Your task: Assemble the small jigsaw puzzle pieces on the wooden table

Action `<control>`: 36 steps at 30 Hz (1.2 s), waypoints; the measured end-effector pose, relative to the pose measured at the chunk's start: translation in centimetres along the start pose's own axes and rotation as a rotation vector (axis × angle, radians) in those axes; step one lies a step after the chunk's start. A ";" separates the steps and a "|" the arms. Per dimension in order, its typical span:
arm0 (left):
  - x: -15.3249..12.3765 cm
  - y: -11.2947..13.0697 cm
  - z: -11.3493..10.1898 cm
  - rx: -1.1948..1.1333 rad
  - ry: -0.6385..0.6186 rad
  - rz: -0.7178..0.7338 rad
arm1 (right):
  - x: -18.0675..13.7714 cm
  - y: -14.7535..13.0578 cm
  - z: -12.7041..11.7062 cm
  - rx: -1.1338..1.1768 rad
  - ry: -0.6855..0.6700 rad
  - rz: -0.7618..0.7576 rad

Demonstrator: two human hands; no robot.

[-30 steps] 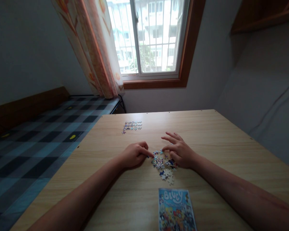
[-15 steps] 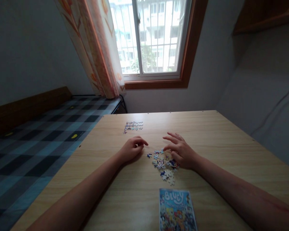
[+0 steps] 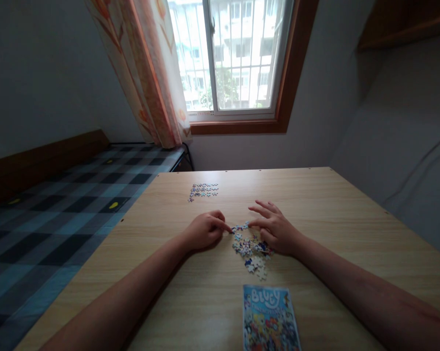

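Observation:
A loose heap of small jigsaw puzzle pieces [image 3: 245, 247] lies on the wooden table between my hands. My left hand [image 3: 207, 231] is left of the heap, one finger stretched out with its tip at a dark piece [image 3: 233, 231]; the other fingers are bent and grip nothing I can see. On the right, my right hand [image 3: 276, 228] has its fingers spread, with a fingertip against a small pale blue piece [image 3: 247, 224] at the top of the heap. Several pieces in short rows [image 3: 204, 189] lie farther back on the left.
A colourful "Bluey" puzzle box or booklet [image 3: 270, 319] lies at the near side of the table [image 3: 337, 204]. Left of the table stands a bed with a checked cover [image 3: 95, 195]. Behind are a curtain [image 3: 150, 73] and a barred window [image 3: 242, 58].
My left hand has shifted slightly right, and the dark piece under its fingertip has moved up beside the top pieces. The right hand has stayed nearly still.

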State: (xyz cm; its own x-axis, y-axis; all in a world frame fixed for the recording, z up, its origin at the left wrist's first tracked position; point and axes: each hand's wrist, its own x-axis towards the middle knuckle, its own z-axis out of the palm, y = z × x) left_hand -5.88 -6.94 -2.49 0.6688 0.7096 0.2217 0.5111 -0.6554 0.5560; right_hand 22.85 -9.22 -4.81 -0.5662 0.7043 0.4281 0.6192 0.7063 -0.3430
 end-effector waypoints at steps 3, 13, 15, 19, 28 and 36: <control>-0.1 0.3 -0.1 -0.026 -0.009 0.031 | -0.1 -0.1 -0.2 0.020 0.024 -0.038; -0.2 1.9 0.1 -0.051 -0.120 0.095 | -0.3 -0.7 -0.7 0.078 -0.032 -0.198; -0.2 1.9 0.0 -0.047 -0.129 0.079 | -0.3 -1.1 -0.7 0.065 -0.049 -0.195; -0.1 2.0 -0.1 -0.031 -0.142 0.055 | -0.3 -1.6 -0.6 0.019 -0.045 -0.199; -0.2 2.2 0.4 0.036 -0.165 0.040 | -0.1 -1.8 -0.5 0.009 -0.039 -0.165; 0.0 2.5 0.0 -0.010 -0.148 0.023 | -0.1 -1.5 -0.2 0.017 -0.022 -0.167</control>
State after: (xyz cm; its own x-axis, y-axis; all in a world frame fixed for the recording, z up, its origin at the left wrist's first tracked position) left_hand -4.59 -8.59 -1.10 0.7529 0.6481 0.1145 0.4899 -0.6681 0.5601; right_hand 22.13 -10.38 -4.21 -0.6723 0.5787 0.4616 0.5066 0.8144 -0.2832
